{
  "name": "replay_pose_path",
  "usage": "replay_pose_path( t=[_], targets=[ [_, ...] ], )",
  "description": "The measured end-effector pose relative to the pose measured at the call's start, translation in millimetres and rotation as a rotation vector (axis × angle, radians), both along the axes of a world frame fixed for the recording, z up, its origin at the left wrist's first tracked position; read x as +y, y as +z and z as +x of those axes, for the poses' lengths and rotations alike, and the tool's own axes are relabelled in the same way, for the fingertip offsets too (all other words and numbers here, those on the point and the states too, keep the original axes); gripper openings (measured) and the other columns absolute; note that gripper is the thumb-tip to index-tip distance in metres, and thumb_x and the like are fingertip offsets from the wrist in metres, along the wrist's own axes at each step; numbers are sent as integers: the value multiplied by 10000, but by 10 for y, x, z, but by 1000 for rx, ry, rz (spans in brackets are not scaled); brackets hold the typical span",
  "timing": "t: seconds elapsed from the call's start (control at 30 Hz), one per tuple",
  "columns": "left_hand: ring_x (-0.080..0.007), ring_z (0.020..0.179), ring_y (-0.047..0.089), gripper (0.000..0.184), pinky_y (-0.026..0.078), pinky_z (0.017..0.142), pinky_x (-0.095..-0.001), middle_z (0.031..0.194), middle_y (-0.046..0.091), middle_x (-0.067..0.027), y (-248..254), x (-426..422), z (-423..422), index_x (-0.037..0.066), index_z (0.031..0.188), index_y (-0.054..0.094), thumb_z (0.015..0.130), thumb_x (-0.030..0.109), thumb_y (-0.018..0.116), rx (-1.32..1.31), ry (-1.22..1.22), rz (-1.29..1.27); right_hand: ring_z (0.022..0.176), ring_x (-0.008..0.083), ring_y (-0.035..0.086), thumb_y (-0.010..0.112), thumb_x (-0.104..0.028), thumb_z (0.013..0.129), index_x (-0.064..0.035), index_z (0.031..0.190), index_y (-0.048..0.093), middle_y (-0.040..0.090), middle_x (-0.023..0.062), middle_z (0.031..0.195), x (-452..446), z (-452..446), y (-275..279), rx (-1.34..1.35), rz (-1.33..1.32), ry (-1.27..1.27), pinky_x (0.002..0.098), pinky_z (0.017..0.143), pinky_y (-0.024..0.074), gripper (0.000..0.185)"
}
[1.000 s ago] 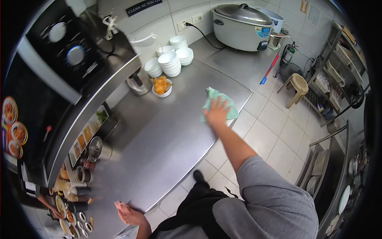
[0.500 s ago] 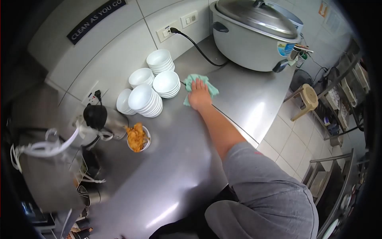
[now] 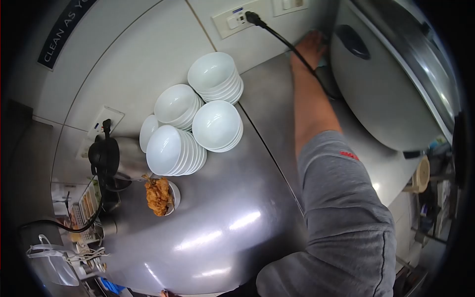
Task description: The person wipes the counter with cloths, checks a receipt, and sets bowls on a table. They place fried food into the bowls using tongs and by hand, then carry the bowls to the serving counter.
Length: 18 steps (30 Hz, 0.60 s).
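Observation:
My right hand (image 3: pixel 310 49) reaches to the back of the steel counter, into the gap between the wall and a large grey cooker. Under it is a light green cloth (image 3: pixel 322 62), mostly hidden by the hand and the cooker. The hand presses on the cloth. A black power cord (image 3: pixel 282 39) crosses in front of the hand from the wall socket. My left hand is not visible.
Stacks of white bowls (image 3: pixel 216 124) stand by the wall. A small white bowl of fried food (image 3: pixel 158 196) sits nearer me, beside an electric kettle (image 3: pixel 105 156). The large grey cooker (image 3: pixel 383 89) fills the right of the counter (image 3: pixel 237 198).
My right hand has moved the cloth from beside the bowls to the back corner by the cooker. The view has shifted closer to the wall and bowls.

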State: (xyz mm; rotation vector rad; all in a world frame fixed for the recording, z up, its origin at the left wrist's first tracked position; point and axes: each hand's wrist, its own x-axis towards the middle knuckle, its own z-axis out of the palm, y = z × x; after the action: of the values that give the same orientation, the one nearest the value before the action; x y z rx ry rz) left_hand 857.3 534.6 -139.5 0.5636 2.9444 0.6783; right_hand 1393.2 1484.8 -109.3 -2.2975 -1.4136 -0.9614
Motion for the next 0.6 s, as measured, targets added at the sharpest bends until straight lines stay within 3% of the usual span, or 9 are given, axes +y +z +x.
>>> replay_pose_path(
  t=[0.03, 0.13, 0.27, 0.3, 0.37, 0.43, 0.47, 0.57, 0.6],
  targets=[
    [-282, 1057, 612, 324, 461, 885, -426, 1246, 622, -204, -2, 64, 61, 98, 1277, 567, 1016, 264, 473, -146, 54, 138, 1499, 384, 138, 436, -354, 960, 34, 1521, 275, 210, 209, 1611, 7, -39, 98, 3, -7, 23, 551, 1190, 140, 701],
    [-295, 855, 629, 326, 517, 680, -413, 1089, 689, -182, -29, 90, 106, 64, 1120, 624, 1032, 338, 470, -582, 190, 562, 1485, 453, 89, 407, -440, 969, 50, 1536, 192, 145, 217, 1624, 62, 63, 237, 666, -129, -24, 584, 1184, 80, 780],
    [-289, 812, 640, 417, 518, 629, -392, 1029, 709, -161, 314, 831, 608, 29, 1149, 670, 1036, 361, 444, -112, 519, 170, 1485, 445, 112, 405, -439, 960, 72, 1517, 234, 163, 258, 1609, -77, 94, 158, 654, -150, 64, 571, 1193, 31, 775],
    [-277, 778, 642, 452, 523, 634, -399, 1025, 712, -146, 334, 1131, 710, 3, 1194, 660, 1036, 361, 433, -286, 513, 634, 1485, 445, 112, 405, -439, 960, 72, 1517, 234, 163, 258, 1609, -208, 47, 165, 653, -143, 72, 571, 1193, 31, 775],
    [-248, 933, 621, 319, 493, 831, -324, 1164, 636, -182, -146, 1175, 409, -51, 1192, 614, 946, 26, 427, 49, -76, 387, 1484, 432, 145, 411, -443, 954, 75, 1507, 263, 206, 270, 1593, -534, -6, 192, 523, -282, 114, 538, 1207, 39, 772],
    [-223, 848, 620, 405, 509, 752, -288, 1110, 578, -142, -322, 1446, 381, -36, 1322, 544, 952, 49, 403, 51, 18, 502, 1484, 412, 174, 418, -476, 951, 77, 1503, 266, 237, 268, 1581, -939, -62, 233, 510, -335, 147, 497, 1218, 72, 796],
    [-217, 826, 592, 465, 494, 717, -326, 1035, 581, -131, -7, 1834, 742, -6, 1349, 550, 910, -15, 396, 436, -146, 223, 1485, 405, 176, 425, -477, 952, 78, 1502, 262, 245, 267, 1578, -1203, -69, 252, 489, -351, 185, 480, 1219, 93, 799],
    [-220, 852, 587, 511, 493, 736, -347, 1028, 586, -134, -108, 1777, 727, 35, 1358, 559, 887, -59, 384, 620, -74, 76, 1485, 397, 185, 458, -482, 950, 80, 1505, 248, 260, 272, 1568, -2055, 23, 272, 456, -400, 301, 462, 1219, 130, 817],
    [-241, 851, 607, 514, 504, 756, -359, 1046, 604, -144, -76, 1755, 693, 60, 1357, 571, 883, -55, 407, 512, -96, 152, 1485, 397, 185, 458, -482, 950, 80, 1505, 248, 260, 272, 1568, -2348, 66, 259, 449, -392, 286, 462, 1219, 130, 817]
  ],
)
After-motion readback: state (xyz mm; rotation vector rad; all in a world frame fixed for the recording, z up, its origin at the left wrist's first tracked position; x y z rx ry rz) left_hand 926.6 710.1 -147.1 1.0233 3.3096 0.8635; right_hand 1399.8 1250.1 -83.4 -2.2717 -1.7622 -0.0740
